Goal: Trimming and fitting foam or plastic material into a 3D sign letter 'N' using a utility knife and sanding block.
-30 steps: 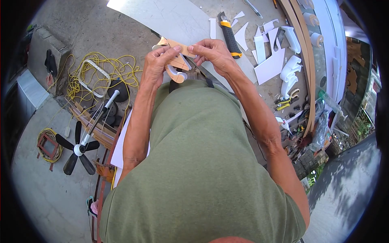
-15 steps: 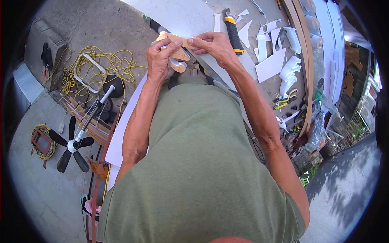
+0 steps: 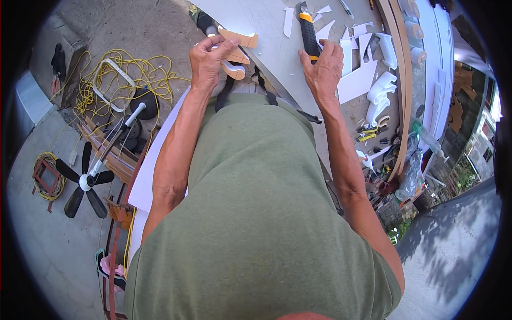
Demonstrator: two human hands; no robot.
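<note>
My left hand [image 3: 207,61] is closed, pinching a flat cut-out piece [image 3: 242,38] with a tan face and a thin white edge. Below the fingers show further pointed and curved parts with tan faces and white sides; whether they all belong to one piece I cannot tell. On the grey tabletop lies a utility knife [image 3: 308,33] with a black and yellow handle. My right hand [image 3: 324,72] reaches over the knife's near end, thumb on its left and fingers on its right, apart and not visibly wrapped round it.
White scraps [image 3: 358,82] and curled white strips [image 3: 381,96] lie right of the knife. Beyond them are yellow-handled pliers [image 3: 368,132] and long brown strips [image 3: 408,106]. On the floor at left are a tangled yellow cord [image 3: 90,96] and a black-bladed fan [image 3: 85,182].
My right hand has let go of the tan-faced piece and moved right to the utility knife. My left hand still holds the piece in nearly the same place.
</note>
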